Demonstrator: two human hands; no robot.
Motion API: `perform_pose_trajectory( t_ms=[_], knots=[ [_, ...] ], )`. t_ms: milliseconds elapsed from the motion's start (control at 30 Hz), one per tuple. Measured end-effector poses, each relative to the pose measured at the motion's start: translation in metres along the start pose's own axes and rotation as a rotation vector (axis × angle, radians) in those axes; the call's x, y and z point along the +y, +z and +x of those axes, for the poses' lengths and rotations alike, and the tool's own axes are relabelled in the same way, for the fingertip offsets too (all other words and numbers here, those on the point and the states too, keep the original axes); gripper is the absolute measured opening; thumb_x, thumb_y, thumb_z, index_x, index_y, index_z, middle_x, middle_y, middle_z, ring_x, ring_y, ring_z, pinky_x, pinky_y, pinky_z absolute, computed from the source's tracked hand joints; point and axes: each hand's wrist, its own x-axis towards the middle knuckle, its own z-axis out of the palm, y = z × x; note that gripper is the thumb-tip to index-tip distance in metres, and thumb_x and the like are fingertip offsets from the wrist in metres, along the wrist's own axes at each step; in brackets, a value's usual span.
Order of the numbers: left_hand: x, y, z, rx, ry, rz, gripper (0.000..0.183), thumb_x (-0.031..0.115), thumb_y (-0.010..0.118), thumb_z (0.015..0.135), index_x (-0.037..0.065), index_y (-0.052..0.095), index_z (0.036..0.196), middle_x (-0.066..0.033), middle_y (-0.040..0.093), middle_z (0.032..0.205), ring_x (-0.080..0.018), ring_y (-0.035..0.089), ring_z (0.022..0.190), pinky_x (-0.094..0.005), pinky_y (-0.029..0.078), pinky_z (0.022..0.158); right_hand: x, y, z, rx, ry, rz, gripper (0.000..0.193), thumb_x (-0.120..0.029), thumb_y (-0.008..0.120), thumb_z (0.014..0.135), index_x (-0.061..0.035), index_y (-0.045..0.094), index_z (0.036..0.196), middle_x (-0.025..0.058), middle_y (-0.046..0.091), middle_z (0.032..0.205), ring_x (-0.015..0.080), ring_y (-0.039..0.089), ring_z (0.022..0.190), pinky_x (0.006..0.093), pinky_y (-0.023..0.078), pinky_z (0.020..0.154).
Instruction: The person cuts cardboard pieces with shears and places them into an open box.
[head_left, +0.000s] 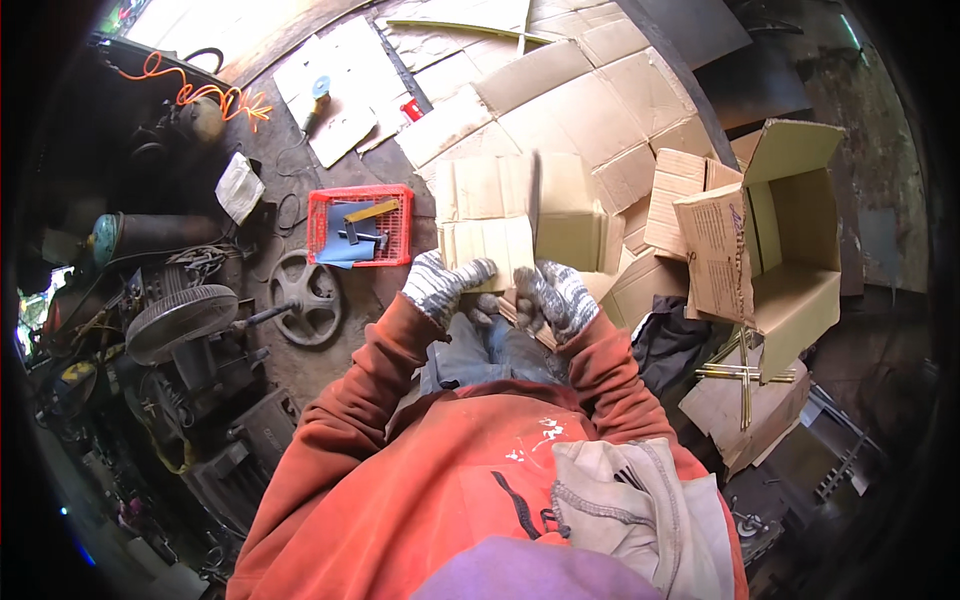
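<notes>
In front of my body my left hand [445, 285], in a grey and white striped knit glove, closes on the near edge of a creased tan cardboard piece [485, 205]. My right hand [560, 300], gloved alike, is closed around the lower end of a long, narrow dark blade [535, 185]. The blade points away from me along the right side of the cardboard piece. Its handle is hidden in the glove. Behind it lies an open cardboard flap [575, 225]. Below the hands, my shoes and bent legs partly show.
Flattened cardboard sheets [590, 110] spread ahead. A red plastic basket [410, 225] with tools stands left, near a spoked metal wheel [303, 300] and a fan [182, 322]. An angle grinder [317, 105] lies farther off. Right are an open cardboard box [800, 220] and brass-coloured rods [746, 375].
</notes>
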Motion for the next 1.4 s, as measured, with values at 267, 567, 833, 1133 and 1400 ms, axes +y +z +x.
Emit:
perform_pose_trajectory(
  t_ms=[267,567,833,1133,1400],
  knots=[
    [-0.006,0.001,0.002,0.022,0.047,0.011,0.028,0.012,0.067,0.087,-0.001,0.062,0.111,-0.0097,0.069,0.09,-0.0193,0.067,0.069,-0.0292,0.054,0.05,-0.013,0.007,0.0,0.136,0.003,-0.076,0.035,-0.033,0.069,0.086,0.0012,0.065,0.09,0.0058,0.061,0.066,0.0105,0.047,0.043,0.0265,0.038,0.04],
    [-0.013,0.005,0.0,-0.008,0.013,-0.001,0.029,0.011,0.067,0.087,-0.001,0.061,0.112,-0.0095,0.068,0.093,-0.0187,0.067,0.072,-0.028,0.054,0.052,0.006,-0.008,0.006,0.039,-0.04,0.039,0.04,-0.035,0.065,0.089,0.0035,0.065,0.099,0.0088,0.065,0.08,0.0156,0.056,0.071,0.0307,0.047,0.065],
    [-0.01,-0.001,0.002,0.005,-0.027,0.018,0.03,0.013,0.068,0.086,0.0,0.061,0.111,-0.0102,0.068,0.09,-0.0178,0.066,0.068,-0.0275,0.053,0.05,-0.006,0.011,-0.005,0.132,-0.079,0.275,0.028,-0.017,0.072,0.084,0.0029,0.065,0.102,0.0039,0.066,0.085,0.0086,0.058,0.072,0.0246,0.048,0.063],
    [0.019,-0.012,0.024,-0.051,-0.081,-0.249,0.033,0.014,0.069,0.086,0.002,0.061,0.115,-0.0069,0.067,0.104,-0.0183,0.065,0.094,-0.0338,0.054,0.08,-0.019,0.005,-0.031,0.036,-0.085,-0.082,0.03,-0.029,0.069,0.086,-0.0024,0.058,0.08,0.002,0.053,0.062,0.0087,0.047,0.047,0.0252,0.037,0.042],
    [0.028,-0.007,0.04,-0.071,0.031,0.124,0.033,0.012,0.073,0.082,0.0,0.063,0.112,-0.0083,0.068,0.099,-0.0172,0.067,0.085,-0.0309,0.056,0.072,0.014,-0.017,-0.022,-0.148,-0.116,0.192,0.043,-0.044,0.06,0.09,-0.0013,0.066,0.096,0.006,0.065,0.073,0.0131,0.059,0.051,0.0246,0.045,0.046]
  ],
)
